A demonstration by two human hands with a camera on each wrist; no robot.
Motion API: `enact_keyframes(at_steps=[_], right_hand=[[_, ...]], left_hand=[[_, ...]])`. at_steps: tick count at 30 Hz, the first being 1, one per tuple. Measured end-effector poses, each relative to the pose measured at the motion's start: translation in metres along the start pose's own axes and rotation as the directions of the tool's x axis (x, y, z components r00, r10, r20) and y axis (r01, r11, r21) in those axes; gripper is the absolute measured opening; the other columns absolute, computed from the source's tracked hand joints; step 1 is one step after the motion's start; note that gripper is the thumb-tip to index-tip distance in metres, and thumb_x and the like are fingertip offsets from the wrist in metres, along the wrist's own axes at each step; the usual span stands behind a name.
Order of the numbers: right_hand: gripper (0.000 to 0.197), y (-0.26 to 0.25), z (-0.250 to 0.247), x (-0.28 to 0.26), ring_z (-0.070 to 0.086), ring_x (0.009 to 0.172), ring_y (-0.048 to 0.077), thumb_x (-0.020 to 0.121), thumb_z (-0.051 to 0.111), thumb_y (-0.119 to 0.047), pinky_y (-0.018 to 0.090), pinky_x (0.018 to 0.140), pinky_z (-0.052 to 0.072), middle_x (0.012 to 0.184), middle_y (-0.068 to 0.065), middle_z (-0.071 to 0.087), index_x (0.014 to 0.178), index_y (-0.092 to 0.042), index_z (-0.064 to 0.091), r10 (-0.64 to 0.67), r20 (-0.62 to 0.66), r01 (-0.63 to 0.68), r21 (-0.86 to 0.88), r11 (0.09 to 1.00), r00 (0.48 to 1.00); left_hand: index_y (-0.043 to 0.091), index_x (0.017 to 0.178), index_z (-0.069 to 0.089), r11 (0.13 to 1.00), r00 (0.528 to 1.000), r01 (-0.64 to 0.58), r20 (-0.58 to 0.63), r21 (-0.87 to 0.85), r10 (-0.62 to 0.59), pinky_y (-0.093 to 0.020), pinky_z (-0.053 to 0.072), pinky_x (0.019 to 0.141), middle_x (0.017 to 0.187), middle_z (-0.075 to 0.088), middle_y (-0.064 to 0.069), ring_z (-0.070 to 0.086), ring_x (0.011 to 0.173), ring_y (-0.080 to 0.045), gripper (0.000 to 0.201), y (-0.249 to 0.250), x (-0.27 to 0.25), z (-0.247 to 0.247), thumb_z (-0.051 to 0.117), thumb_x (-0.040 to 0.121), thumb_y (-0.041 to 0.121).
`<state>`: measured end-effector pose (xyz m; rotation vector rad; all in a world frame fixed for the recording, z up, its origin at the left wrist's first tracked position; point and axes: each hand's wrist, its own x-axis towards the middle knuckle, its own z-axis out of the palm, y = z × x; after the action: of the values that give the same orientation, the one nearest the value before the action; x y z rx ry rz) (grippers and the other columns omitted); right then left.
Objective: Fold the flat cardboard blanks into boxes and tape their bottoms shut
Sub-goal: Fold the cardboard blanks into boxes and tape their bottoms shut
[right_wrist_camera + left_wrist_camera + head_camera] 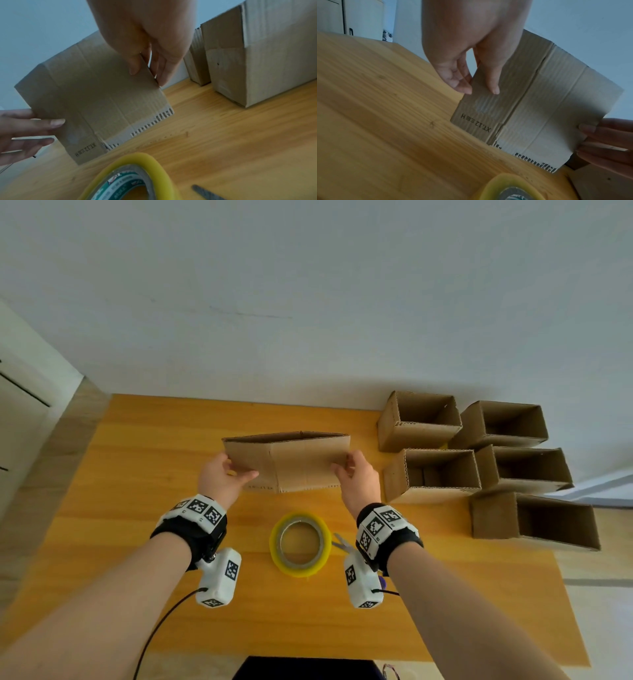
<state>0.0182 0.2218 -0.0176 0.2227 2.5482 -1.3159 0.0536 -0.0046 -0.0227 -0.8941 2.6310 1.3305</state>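
Observation:
A brown cardboard blank [291, 462] is held upright above the wooden table [144, 440], its top edge slightly spread apart. My left hand [227, 474] pinches its left edge, thumb in front and fingers behind, as the left wrist view shows on the blank [530, 97]. My right hand [352, 470] pinches the right edge the same way, seen close on the blank [96, 97] in the right wrist view. A yellow roll of tape [300, 544] lies flat on the table between my wrists, nearer to me than the blank.
Several folded open-topped boxes [479, 460] stand grouped at the table's right side. Scissors [342, 542] lie right of the tape, partly under my right wrist. A white wall runs behind the table. A dark object [308, 667] sits at the near edge.

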Motion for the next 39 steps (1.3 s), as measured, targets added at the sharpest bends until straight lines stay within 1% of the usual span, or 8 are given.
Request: enact_keyframes(at_steps=[6,13,16,18,24,28,37,39], right_hand=[[0.028,0.004,-0.001,-0.008,0.053,0.093,0.013,0.096,0.052,-0.019,0.025,0.076,0.042,0.119,0.008,0.062,0.123,-0.011,0.05,0.016,-0.059,-0.013,0.05,0.999,0.998],[0.024,0.011,0.002,-0.004,0.057,0.112,0.021,0.095,0.053,-0.014,0.024,0.085,0.043,0.12,0.007,0.062,0.118,-0.01,0.054,0.081,-0.084,-0.076,0.062,0.995,0.993],[0.025,0.015,0.001,-0.003,0.056,0.115,0.022,0.095,0.053,-0.014,0.024,0.087,0.043,0.122,0.008,0.061,0.12,-0.009,0.054,0.108,-0.084,-0.102,0.069,0.992,0.991],[0.026,0.016,0.001,-0.002,0.056,0.116,0.022,0.095,0.053,-0.013,0.025,0.088,0.043,0.123,0.009,0.061,0.121,-0.009,0.053,0.116,-0.087,-0.11,0.07,0.991,0.989],[0.028,0.016,0.005,-0.004,0.056,0.116,0.023,0.095,0.052,-0.012,0.028,0.09,0.046,0.125,0.009,0.06,0.123,-0.009,0.05,0.092,-0.053,-0.088,0.074,0.993,0.994],[0.035,0.015,0.007,-0.007,0.055,0.116,0.022,0.095,0.053,-0.012,0.032,0.093,0.048,0.125,0.007,0.059,0.129,-0.011,0.048,0.069,-0.022,-0.067,0.077,0.995,0.997],[0.039,0.02,0.002,-0.011,0.054,0.118,0.026,0.097,0.045,-0.003,0.037,0.1,0.047,0.128,0.007,0.057,0.135,-0.01,0.048,0.135,0.027,-0.138,0.143,0.98,0.99],[0.041,0.02,0.0,-0.014,0.054,0.118,0.023,0.098,0.042,-0.002,0.038,0.101,0.047,0.128,0.007,0.057,0.137,-0.012,0.046,0.159,0.056,-0.167,0.207,0.964,0.986]], left_hand=[[0.013,0.114,0.057,0.997,0.995,-0.038,0.094,-0.063,0.044,-0.043,0.052,0.084,0.097,0.059,0.002,0.061,0.095,-0.024,0.043,0.001,0.006,0.003,0.076,0.077,0.021],[0.015,0.127,0.053,0.989,0.974,-0.037,0.214,-0.143,0.067,-0.029,0.045,0.085,0.114,0.056,0.003,0.054,0.099,-0.011,0.049,0.0,0.02,0.007,0.071,0.082,0.014],[0.02,0.13,0.051,0.98,0.958,0.02,0.286,-0.2,0.039,-0.043,0.049,0.095,0.122,0.058,-0.002,0.054,0.117,-0.02,0.051,0.004,0.025,0.009,0.069,0.083,0.011],[0.019,0.135,0.047,0.964,0.94,0.085,0.341,-0.254,0.007,-0.043,0.049,0.096,0.132,0.054,-0.008,0.052,0.122,-0.025,0.052,0.008,0.028,0.01,0.063,0.087,0.007],[0.019,0.137,0.044,0.884,0.898,0.262,0.434,-0.387,-0.076,-0.041,0.042,0.1,0.125,0.054,-0.003,0.057,0.109,-0.029,0.036,0.027,0.021,0.014,0.037,0.101,0.015],[0.025,0.137,0.044,0.854,0.887,0.294,0.454,-0.429,-0.078,-0.04,0.041,0.096,0.128,0.05,-0.001,0.053,0.114,-0.027,0.036,0.032,0.015,0.015,0.034,0.102,0.028],[0.023,0.12,0.054,0.848,0.882,0.296,0.466,-0.439,-0.067,-0.035,0.05,0.077,0.121,0.059,-0.008,0.059,0.1,-0.022,0.025,0.035,0.007,0.017,0.04,0.1,0.03],[0.023,0.116,0.055,0.842,0.876,0.304,0.477,-0.445,-0.064,-0.038,0.05,0.081,0.118,0.058,-0.006,0.058,0.099,-0.021,0.022,0.035,0.004,0.018,0.04,0.1,0.029]])
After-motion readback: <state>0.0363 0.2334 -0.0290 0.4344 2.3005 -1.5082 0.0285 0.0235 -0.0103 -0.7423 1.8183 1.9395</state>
